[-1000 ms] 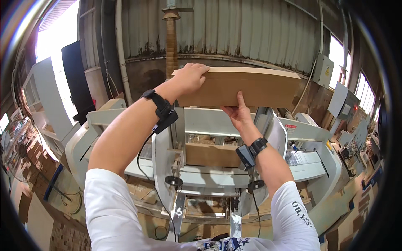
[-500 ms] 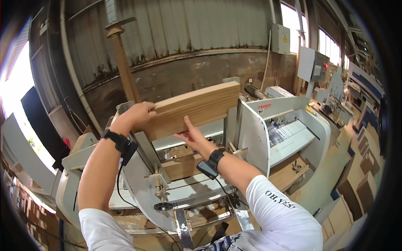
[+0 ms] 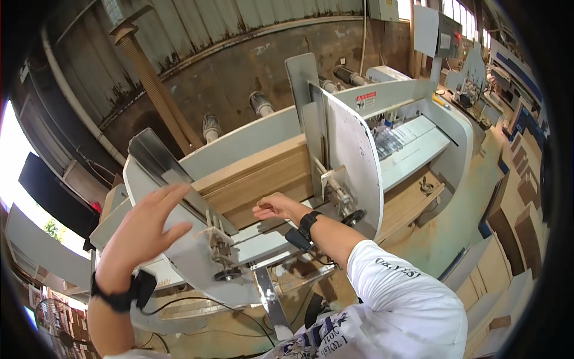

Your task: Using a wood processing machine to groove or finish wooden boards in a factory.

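Head view, looking down on a grey-white woodworking machine (image 3: 359,149) with two upright side plates. Between those plates — a stack of pale wooden boards (image 3: 257,179), lying flat in the feed bay, long edges running from lower left to upper right. Left hand (image 3: 146,224) raised in front of the left side plate (image 3: 173,239), fingers spread wide and holding nothing, clear of the boards. Black wristband (image 3: 122,293) on that wrist, with a thin cable trailing below it. Right hand (image 3: 275,206) low at the front edge of the stack, fingers loosely curled and palm down, gripping nothing; possibly brushing the lowest board, though contact hard to confirm at this angle. Black band (image 3: 306,222) on the right wrist too, white sleeve (image 3: 394,287) behind it. Right side plate (image 3: 353,161) standing just beside the stack's end, with a small black handwheel (image 3: 354,216) at its foot. Behind the machine — a corrugated metal wall (image 3: 239,24) and a tan dust hose (image 3: 155,90) slanting upward.
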`<state>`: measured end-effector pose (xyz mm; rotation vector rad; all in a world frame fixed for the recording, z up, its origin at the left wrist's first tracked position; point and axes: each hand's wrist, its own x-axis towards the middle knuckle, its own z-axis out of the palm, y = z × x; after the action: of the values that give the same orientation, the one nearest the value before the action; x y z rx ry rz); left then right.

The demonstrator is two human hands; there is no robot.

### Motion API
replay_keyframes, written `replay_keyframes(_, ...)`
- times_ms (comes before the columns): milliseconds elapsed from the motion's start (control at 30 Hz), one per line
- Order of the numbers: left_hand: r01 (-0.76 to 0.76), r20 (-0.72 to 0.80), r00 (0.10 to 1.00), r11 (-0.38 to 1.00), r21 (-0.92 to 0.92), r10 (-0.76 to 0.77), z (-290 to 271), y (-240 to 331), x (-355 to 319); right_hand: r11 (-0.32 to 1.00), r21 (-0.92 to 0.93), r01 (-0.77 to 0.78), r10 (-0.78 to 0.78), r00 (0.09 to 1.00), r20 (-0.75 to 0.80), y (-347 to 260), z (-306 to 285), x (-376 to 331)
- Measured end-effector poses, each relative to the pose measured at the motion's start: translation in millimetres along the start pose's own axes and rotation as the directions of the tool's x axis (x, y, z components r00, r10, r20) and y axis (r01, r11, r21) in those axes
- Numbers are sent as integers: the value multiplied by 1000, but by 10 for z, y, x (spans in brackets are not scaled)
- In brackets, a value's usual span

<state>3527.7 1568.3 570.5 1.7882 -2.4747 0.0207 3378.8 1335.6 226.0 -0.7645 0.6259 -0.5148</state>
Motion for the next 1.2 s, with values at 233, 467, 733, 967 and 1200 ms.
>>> replay_keyframes(233,171,137,975,985,36,-174,-563,1039,-925,973,-182,-143,179,963,201,540,163,-675)
replay_keyframes(467,428,131,901,897,-113,-414,-1154,2508,-1246,933,-219,-287,337,909,246,1500,-570,-2096)
replay_keyframes(733,-231,-503,862,840,-491,-57,-621,2480,-504,977,122,-175,201,947,-249,2570,-2540,-4493)
replay_keyframes(967,229,211,968,-136,-964,139,1599,4105,669,786,368,497,163,407,-899,3945,-2820,-6938)
replay_keyframes(1200,757,619,287,222,-614,731,3819,6284,574,462,242,853,483,-13,-876,5027,-2020,-7939)
